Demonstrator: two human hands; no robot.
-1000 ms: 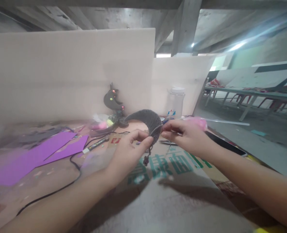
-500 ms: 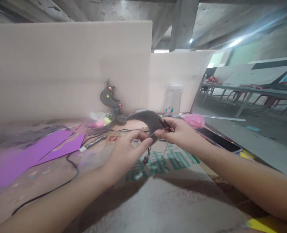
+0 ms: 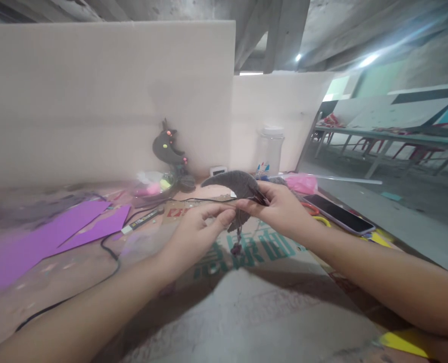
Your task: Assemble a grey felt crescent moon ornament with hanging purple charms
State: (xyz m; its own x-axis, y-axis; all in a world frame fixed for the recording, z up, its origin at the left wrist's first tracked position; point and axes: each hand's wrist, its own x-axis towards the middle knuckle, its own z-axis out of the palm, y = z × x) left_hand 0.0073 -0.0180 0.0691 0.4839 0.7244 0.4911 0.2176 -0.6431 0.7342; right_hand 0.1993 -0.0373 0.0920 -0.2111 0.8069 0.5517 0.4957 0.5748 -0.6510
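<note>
Right hand (image 3: pixel 275 204) clamped on the grey yarn-wrapped crescent (image 3: pixel 242 182), held up over the printed cardboard (image 3: pixel 254 307) on the bench (image 3: pixel 72 269), left hand (image 3: pixel 203 222) close beside it, its fingertips' grip impossible to tell, and behind them a dark crescent ornament (image 3: pixel 160 150) stands left of the clear bottle (image 3: pixel 270 151)

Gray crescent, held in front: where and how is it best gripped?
Probably pinch the gray crescent by its broad curve, from the right, as the right hand does: it is widest there, while its left end narrows to a tip and a dark piece dangles below.
</note>
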